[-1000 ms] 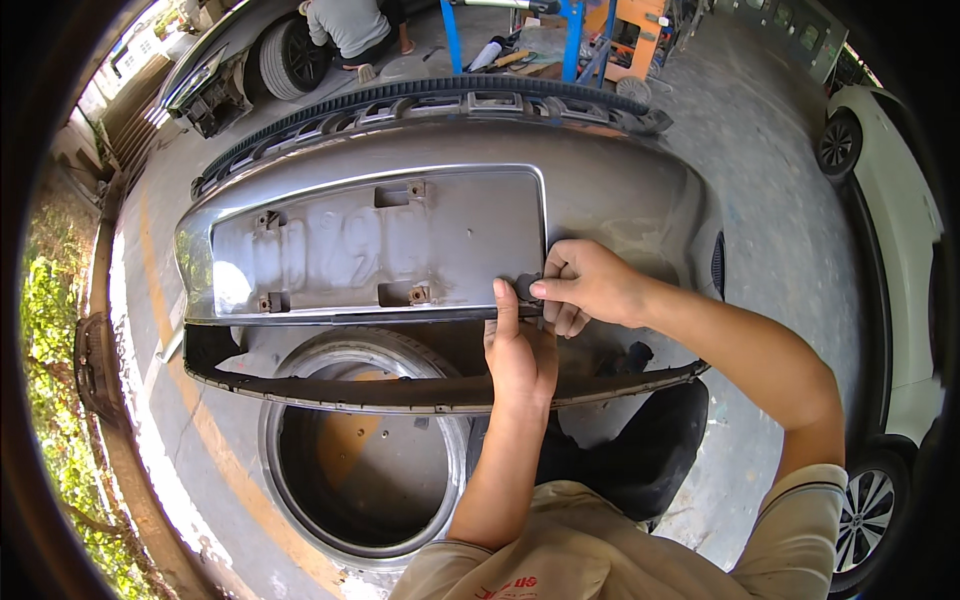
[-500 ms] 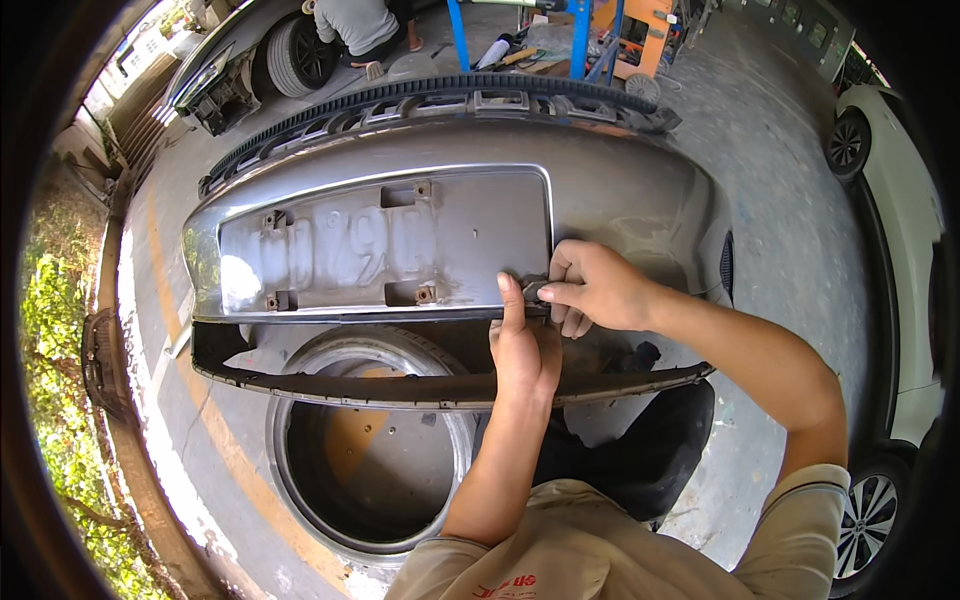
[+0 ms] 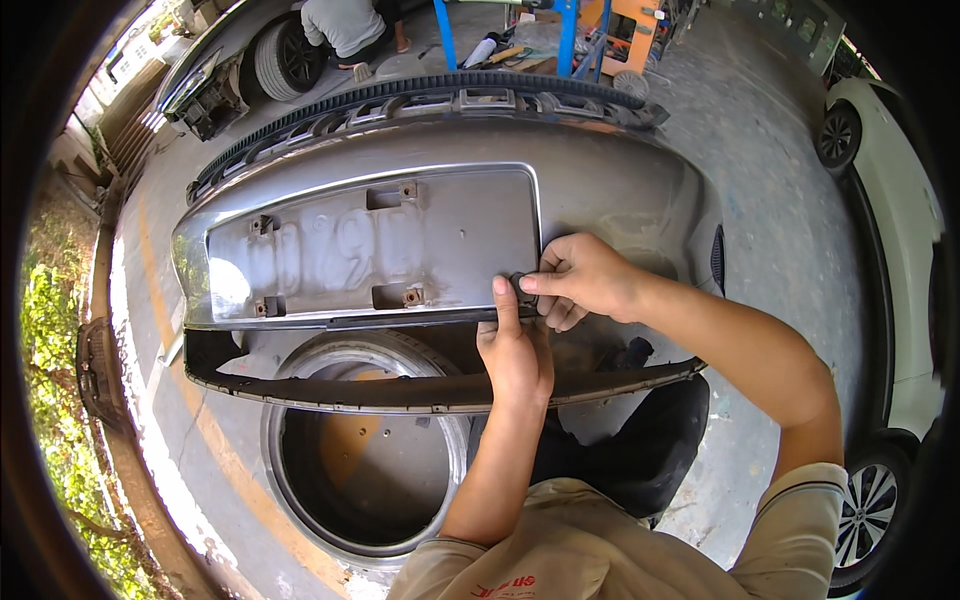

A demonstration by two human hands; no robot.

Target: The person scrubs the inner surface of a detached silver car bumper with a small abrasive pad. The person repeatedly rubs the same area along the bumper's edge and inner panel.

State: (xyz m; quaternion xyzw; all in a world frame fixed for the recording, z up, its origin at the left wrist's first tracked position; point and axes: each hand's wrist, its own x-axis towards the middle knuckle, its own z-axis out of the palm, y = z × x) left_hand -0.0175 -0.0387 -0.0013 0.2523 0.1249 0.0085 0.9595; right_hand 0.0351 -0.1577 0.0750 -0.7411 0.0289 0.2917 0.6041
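Note:
A grey car bumper cover [image 3: 630, 190] lies before me, its recessed number-plate panel [image 3: 465, 265] facing up with raised marks and several square slots. At the panel's lower right corner, my right hand [image 3: 600, 282] pinches a small dark piece [image 3: 523, 290] between thumb and fingers. My left hand [image 3: 515, 360] grips the cover's edge there, thumb on the front beside the dark piece. Its other fingers are mostly hidden behind the edge. What the small piece is, I cannot make out.
Under the cover's near edge a large tyre [image 3: 275, 480] lies flat. Beyond it are a blue stand [image 3: 567, 45], an orange frame [image 3: 630, 35] and a person crouching [image 3: 345, 25] by a car wheel [image 3: 288, 58]. A white car [image 3: 905, 240] stands at right.
The whole view has shifted slightly, so the cover sits a little further left. Both hands stay at the same corner, with the dark piece turned slightly and showing more.

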